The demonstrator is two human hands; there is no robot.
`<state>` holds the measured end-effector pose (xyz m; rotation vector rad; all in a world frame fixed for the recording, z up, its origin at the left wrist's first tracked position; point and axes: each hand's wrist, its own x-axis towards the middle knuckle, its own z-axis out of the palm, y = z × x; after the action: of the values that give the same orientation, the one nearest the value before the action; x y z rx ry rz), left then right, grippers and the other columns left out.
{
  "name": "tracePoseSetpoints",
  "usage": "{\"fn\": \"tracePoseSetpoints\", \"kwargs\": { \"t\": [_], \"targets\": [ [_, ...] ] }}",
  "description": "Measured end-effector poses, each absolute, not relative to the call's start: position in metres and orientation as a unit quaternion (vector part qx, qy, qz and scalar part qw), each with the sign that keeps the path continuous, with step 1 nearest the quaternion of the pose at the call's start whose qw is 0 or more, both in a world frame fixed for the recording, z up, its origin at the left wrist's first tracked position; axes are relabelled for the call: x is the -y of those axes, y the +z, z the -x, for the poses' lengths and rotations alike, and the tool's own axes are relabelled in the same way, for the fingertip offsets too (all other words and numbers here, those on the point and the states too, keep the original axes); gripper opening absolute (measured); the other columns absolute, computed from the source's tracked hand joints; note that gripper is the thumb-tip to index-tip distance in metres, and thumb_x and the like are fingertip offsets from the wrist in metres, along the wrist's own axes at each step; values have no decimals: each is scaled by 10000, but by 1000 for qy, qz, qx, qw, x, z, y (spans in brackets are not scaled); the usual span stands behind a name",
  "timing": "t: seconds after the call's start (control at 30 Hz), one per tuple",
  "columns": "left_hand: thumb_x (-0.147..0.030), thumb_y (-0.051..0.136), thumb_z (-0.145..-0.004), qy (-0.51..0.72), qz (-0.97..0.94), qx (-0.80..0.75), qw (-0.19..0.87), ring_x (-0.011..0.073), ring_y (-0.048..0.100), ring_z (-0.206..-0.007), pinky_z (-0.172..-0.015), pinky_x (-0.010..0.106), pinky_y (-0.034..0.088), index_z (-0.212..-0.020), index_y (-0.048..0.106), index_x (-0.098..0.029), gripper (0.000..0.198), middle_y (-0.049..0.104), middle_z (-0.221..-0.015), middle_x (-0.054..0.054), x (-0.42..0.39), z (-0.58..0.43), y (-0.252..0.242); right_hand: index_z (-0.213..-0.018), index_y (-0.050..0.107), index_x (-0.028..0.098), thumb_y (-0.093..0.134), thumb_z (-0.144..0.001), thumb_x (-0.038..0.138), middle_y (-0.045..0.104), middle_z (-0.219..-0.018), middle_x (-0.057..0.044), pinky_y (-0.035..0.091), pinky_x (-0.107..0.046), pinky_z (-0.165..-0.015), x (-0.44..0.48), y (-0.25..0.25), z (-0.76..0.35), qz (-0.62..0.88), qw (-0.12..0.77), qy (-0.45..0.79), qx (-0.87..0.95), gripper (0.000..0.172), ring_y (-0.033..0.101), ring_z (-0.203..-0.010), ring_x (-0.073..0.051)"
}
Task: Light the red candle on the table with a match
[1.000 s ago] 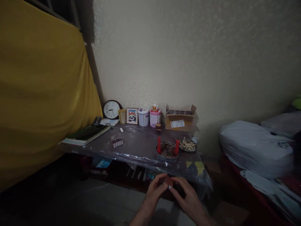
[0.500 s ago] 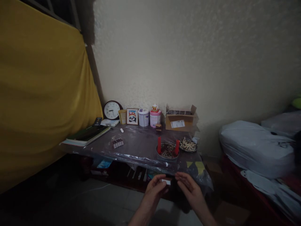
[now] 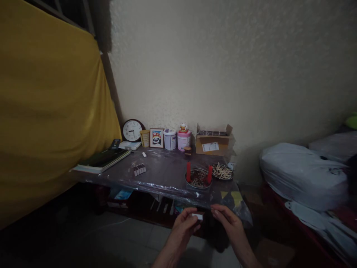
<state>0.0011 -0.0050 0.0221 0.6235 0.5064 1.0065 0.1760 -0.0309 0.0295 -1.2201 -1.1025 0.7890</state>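
the left hand (image 3: 182,225) grips a small matchbox (image 3: 197,216), a white side of it showing, low in front of the near edge of the plastic-covered surface (image 3: 164,169). the right hand (image 3: 230,222) is just beside the matchbox but apart from it, thumb and fingertips drawn narrow; i cannot tell whether something thin sits between them.

on the surface, 2 red candles (image 3: 188,172) stand upright in a round metal bowl (image 3: 198,187) with dark and pale bits in it. just right of the bowl, a plate (image 3: 223,179) carries a loose heap of matchsticks (image 3: 222,171). well to the left lies a pack of matchboxes (image 3: 140,169). along the wall (image 3: 178,67) stand a round clock (image 3: 132,130), a yellow cup (image 3: 145,138), a framed panda picture (image 3: 156,138), 2 lidded tins (image 3: 170,140), the right 1 topped by a figurine (image 3: 183,128), and an open cardboard box (image 3: 223,145).
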Motion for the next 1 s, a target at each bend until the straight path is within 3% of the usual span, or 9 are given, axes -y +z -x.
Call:
{"fn": "tracePoseSetpoints", "kwargs": {
  "t": [0.3,0.63,1.0],
  "targets": [
    [-191,745,-615,473,-287,-221,803,160,634,-790,-745,274,434,-823,655,-156,229,711,-859,72,5,-3,21,-849,668,180,747,-602,442,707,-774,-61,524,-342,-732,33,34,-172,509,651,377,418,369,656,-742,-219],
    [-194,745,-612,467,-287,-216,808,173,632,-816,-774,277,434,-804,669,-150,211,705,-858,69,5,-3,22,-806,672,186,725,-657,418,689,-847,-30,511,-294,-792,32,27,-172,494,658,408,396,281,639,-820,-188],
    [-223,728,-642,458,-285,-218,814,191,627,-869,-816,311,432,-835,661,-172,211,696,-881,67,7,-6,18,-786,679,178,744,-617,435,700,-780,-42,523,-311,-741,32,33,-167,495,665,402,390,315,651,-749,-199]
  ]
}}
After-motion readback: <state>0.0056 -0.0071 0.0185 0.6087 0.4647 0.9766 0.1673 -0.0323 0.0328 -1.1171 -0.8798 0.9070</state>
